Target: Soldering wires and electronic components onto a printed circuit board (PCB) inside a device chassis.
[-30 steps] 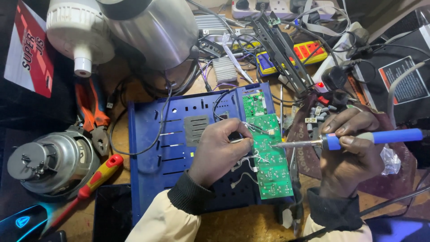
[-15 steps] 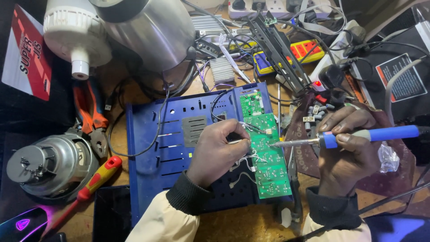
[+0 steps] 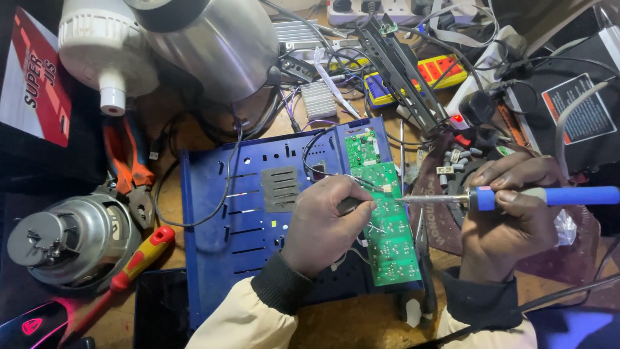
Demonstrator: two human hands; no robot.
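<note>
Centrally, one green circuit board [image 3: 386,226] lies tilted along the right edge of one blue perforated metal chassis [image 3: 258,213] on the cluttered desk [image 3: 349,323]. The left hand [image 3: 323,223] rests on the board with its fingers curled around a small dark tool; what exactly it grips is too hidden to tell. The right hand [image 3: 510,216] is closed around the blue handle of one soldering iron [image 3: 516,196], held level, its metal tip touching the board's right edge.

Just beyond the board, one yellow-and-red power strip [image 3: 420,74] lies among tangled black cables, beside one small finned heat sink [image 3: 320,100]. Left of the chassis lie one pair of orange-handled pliers [image 3: 132,161], one bare electric motor [image 3: 74,239], and one screwdriver with a red and yellow handle [image 3: 139,255]. Above them sits one shiny steel vessel [image 3: 223,45] next to one white plastic housing [image 3: 103,45].

One red and white rectangular package [image 3: 35,77] occupies the top left corner. One rectangular label, black with an orange border, sits on a black casing [image 3: 584,116] at the upper right.
</note>
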